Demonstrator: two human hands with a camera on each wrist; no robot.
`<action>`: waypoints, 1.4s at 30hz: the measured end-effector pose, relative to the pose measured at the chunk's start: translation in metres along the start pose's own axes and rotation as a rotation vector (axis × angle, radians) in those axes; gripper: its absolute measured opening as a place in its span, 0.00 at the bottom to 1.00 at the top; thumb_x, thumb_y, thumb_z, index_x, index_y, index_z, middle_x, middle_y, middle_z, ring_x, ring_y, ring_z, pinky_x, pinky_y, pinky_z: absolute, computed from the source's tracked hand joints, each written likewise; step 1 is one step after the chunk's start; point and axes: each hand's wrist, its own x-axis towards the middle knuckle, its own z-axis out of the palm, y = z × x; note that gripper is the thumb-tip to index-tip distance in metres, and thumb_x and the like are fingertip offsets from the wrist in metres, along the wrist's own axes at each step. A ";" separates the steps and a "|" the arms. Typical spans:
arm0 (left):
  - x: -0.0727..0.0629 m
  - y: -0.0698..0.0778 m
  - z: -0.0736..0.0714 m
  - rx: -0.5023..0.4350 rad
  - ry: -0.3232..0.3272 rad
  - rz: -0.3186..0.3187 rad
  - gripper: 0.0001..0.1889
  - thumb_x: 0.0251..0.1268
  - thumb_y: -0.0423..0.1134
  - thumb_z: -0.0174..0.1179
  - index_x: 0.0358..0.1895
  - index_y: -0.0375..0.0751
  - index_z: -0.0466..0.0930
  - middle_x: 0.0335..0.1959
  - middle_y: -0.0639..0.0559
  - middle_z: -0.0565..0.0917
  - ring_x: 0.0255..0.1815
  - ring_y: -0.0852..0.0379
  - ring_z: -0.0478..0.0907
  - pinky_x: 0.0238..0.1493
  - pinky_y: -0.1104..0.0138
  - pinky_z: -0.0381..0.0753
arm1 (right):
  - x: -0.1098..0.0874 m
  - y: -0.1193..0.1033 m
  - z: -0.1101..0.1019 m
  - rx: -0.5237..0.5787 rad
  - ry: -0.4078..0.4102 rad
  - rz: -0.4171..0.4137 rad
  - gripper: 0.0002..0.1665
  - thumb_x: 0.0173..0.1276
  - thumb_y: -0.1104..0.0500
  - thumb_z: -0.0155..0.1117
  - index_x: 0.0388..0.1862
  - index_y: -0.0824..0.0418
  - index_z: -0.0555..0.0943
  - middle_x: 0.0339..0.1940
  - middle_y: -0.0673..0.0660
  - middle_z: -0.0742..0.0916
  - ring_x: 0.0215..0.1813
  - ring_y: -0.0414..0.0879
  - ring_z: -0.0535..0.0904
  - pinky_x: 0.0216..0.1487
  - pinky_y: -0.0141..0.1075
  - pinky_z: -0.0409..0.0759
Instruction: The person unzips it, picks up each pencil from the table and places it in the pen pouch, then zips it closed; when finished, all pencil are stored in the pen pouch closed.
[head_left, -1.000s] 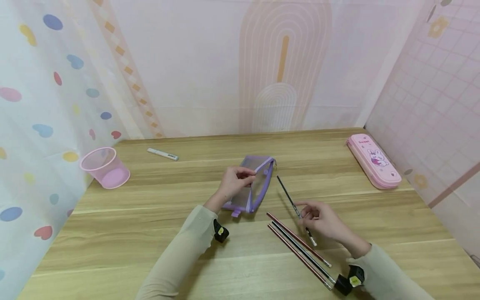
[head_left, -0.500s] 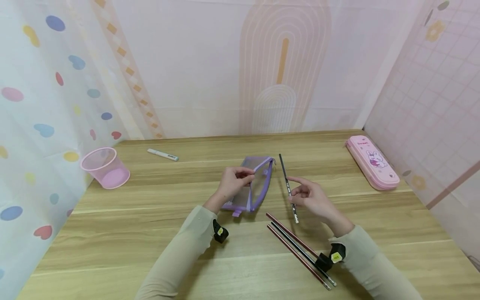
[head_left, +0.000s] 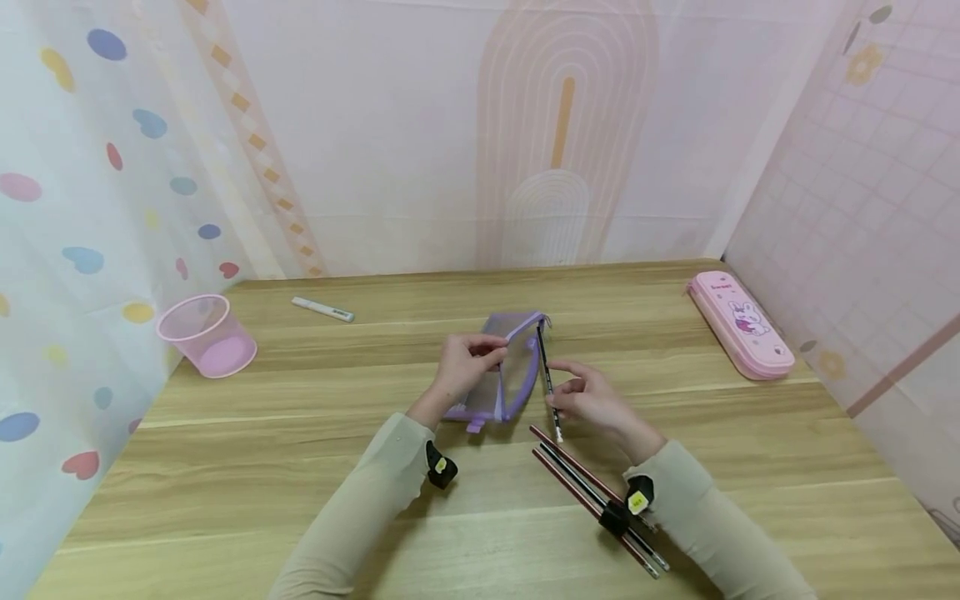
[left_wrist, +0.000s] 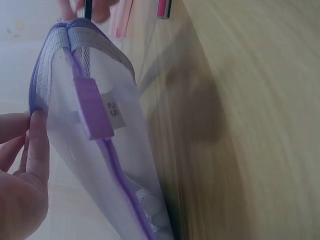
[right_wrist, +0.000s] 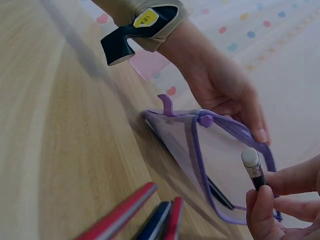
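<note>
My left hand (head_left: 467, 368) pinches the edge of a translucent mesh pencil pouch (head_left: 515, 383) with purple trim, its mouth held apart. In the right wrist view a dark stick (right_wrist: 218, 192) shows inside the pouch. My right hand (head_left: 592, 402) pinches a dark pencil (head_left: 545, 358) near its white eraser end (right_wrist: 250, 157). The pencil's far end overlaps the pouch's mouth in the head view. Below the right hand, two red pencils (head_left: 564, 475) and a dark one (head_left: 573, 476) lie side by side on the table, partly covered by the wrist camera (head_left: 613, 518).
A pink pencil case (head_left: 738, 325) with a rabbit print lies at the right of the wooden table (head_left: 390, 333). At the left stands a pink cup (head_left: 206, 337). A white marker (head_left: 322, 309) lies towards the back left.
My right hand has carried the dark pencil left and away from me, from beside the other pencils to the pouch's mouth. The left hand has kept its hold on the pouch.
</note>
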 end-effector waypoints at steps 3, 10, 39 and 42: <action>0.000 0.000 0.002 -0.003 -0.018 0.012 0.10 0.53 0.28 0.60 0.39 0.27 0.79 0.34 0.33 0.82 0.34 0.40 0.80 0.32 0.69 0.83 | 0.009 -0.001 0.006 0.014 0.026 0.025 0.34 0.58 0.68 0.58 0.64 0.61 0.62 0.36 0.62 0.80 0.29 0.40 0.76 0.34 0.32 0.80; -0.002 0.000 0.006 0.017 -0.059 0.040 0.10 0.52 0.27 0.60 0.39 0.25 0.79 0.34 0.32 0.82 0.32 0.42 0.81 0.31 0.69 0.83 | 0.023 -0.005 0.017 0.071 0.111 0.064 0.34 0.56 0.71 0.56 0.63 0.63 0.61 0.38 0.68 0.80 0.23 0.39 0.75 0.27 0.29 0.78; -0.004 -0.002 0.012 -0.005 -0.062 0.022 0.09 0.53 0.26 0.58 0.37 0.24 0.79 0.34 0.29 0.81 0.26 0.59 0.79 0.32 0.66 0.84 | 0.041 -0.010 0.044 0.092 0.210 0.027 0.29 0.55 0.72 0.57 0.58 0.68 0.66 0.31 0.62 0.83 0.23 0.40 0.77 0.28 0.31 0.81; -0.004 -0.002 0.011 -0.008 -0.066 0.025 0.09 0.53 0.26 0.59 0.37 0.24 0.79 0.34 0.30 0.81 0.26 0.59 0.79 0.32 0.66 0.84 | 0.041 -0.007 0.042 0.118 0.191 0.023 0.26 0.57 0.70 0.57 0.57 0.69 0.67 0.35 0.65 0.82 0.24 0.39 0.78 0.31 0.31 0.82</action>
